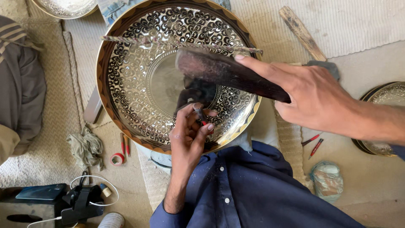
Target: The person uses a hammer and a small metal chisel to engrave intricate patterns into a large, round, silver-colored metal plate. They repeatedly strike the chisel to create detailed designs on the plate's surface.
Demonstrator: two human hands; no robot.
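Seen from above, a person in a dark blue shirt (249, 190) sits on the floor with a large round brass tray (126, 84) propped in front of them, its face covered in engraved scrollwork with a dark patterned rim. The left hand (190, 135) grips a thin chisel (201, 116) (red near the fingers) between fingertips and thumb, its tip set on the tray just near of the plain centre. The right hand (312, 99) is wrapped around a dark wooden mallet (223, 74), forefinger stretched along its top; the mallet's broad head hangs just above the chisel. A twisted cord (168, 43) runs across the tray's far part.

On the floor to the left lie a crumpled rag (86, 147), a roll of red tape (117, 159) and two red tools (125, 144). To the right lie two more red-handled tools (313, 143), and a second patterned tray (386, 99) shows at the right edge. A wooden stick (301, 31) lies at the far right on a woven mat (350, 21).
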